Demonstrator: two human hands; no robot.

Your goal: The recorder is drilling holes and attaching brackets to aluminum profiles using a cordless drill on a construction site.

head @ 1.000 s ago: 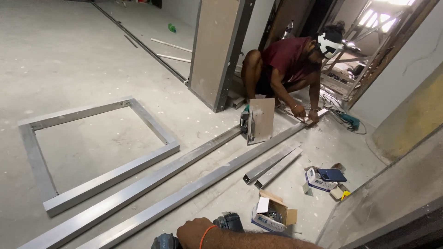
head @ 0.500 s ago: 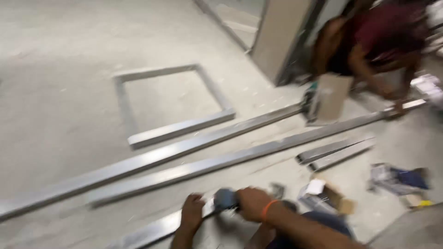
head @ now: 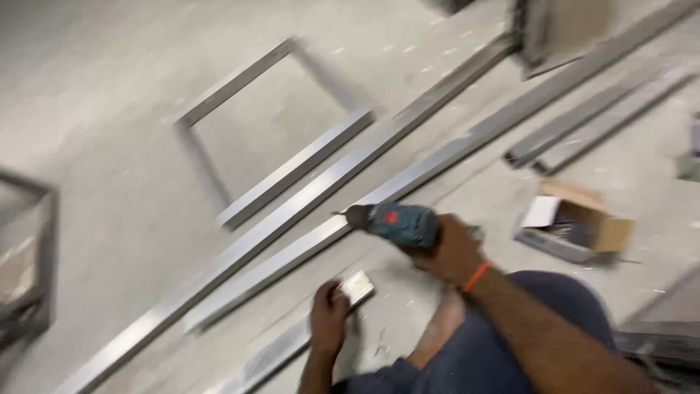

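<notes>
My right hand [head: 450, 248], with an orange band at the wrist, grips a blue and black power drill [head: 390, 221] whose bit points left toward a long grey metal bar [head: 292, 255]. My left hand [head: 328, 315] presses down on the end of a shorter metal bar [head: 281, 350] lying on the concrete floor just in front of my knee. The view is blurred by motion.
A second long bar [head: 306, 193] runs parallel beyond the first. A square metal frame [head: 273, 128] lies further out, another frame [head: 33, 255] at the left edge. An open cardboard box of screws [head: 576, 222] sits to the right, near two short bars [head: 583, 128].
The view has swung down and left, so the crouching person at the doorway is out of sight. My right hand has raised the drill, and my left hand now rests on the short bar.
</notes>
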